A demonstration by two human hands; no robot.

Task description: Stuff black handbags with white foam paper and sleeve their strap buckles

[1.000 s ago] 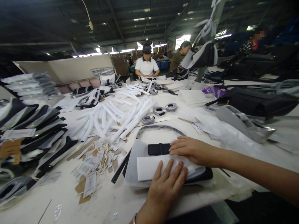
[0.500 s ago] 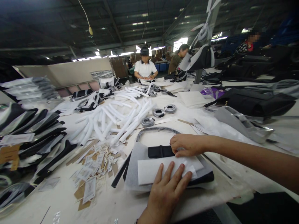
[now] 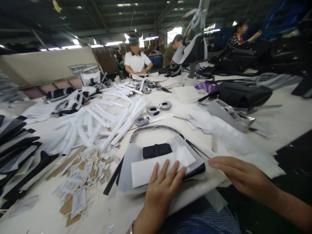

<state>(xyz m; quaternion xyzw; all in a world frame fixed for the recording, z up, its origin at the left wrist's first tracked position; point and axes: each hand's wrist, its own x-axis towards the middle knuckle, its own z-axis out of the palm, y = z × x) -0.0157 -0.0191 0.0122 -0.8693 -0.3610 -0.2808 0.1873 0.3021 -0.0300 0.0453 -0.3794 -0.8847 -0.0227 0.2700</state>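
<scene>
Dim, strip-lit workshop (image 3: 85,22) | cream table (image 3: 99,211), paper tags (image 3: 78,202) left of your left hand (image 3: 162,188), splayed on white sheet (image 3: 140,174) | your right hand (image 3: 243,175) at dark strap (image 3: 198,150), grip unclear

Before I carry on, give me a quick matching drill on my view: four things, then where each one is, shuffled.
Things:
1. left hand
2. right hand
3. white tubes
4. paper tags

Places:
A. heaped farther off than the tags
B. spread on the white sheet
C. strewn with strings, left of the bag
D. right of the bag

Pairs: 1-B, 2-D, 3-A, 4-C
</scene>
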